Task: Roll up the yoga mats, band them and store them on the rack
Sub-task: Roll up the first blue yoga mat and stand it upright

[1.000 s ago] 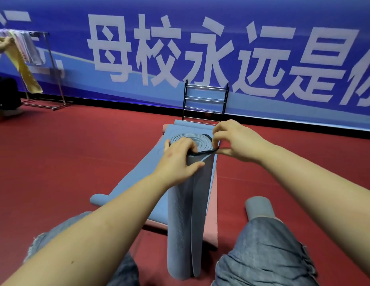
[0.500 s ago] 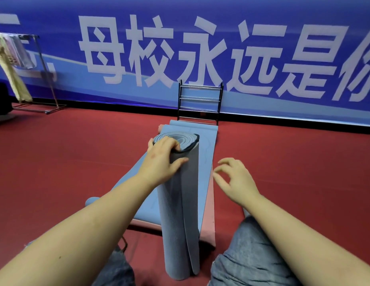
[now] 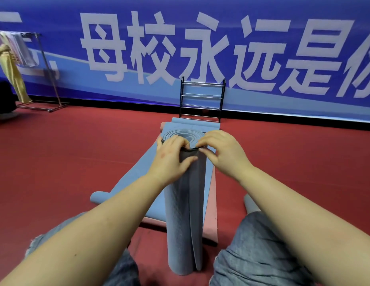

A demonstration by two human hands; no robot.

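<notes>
Between the knees, both hands [image 3: 171, 159] [image 3: 223, 151] grip the upright rolled mat's [image 3: 184, 213] top.

The upright rolled mat [image 3: 184, 213] stands between the knees. At 12 o'clock flat mats [image 3: 130, 182] cover the floor up to the rack [image 3: 202, 100]. Bare red floor [image 3: 66, 162] lies open at 9 and 3 o'clock; a clothes stand [image 3: 45, 75] sits far off at 10.
</notes>
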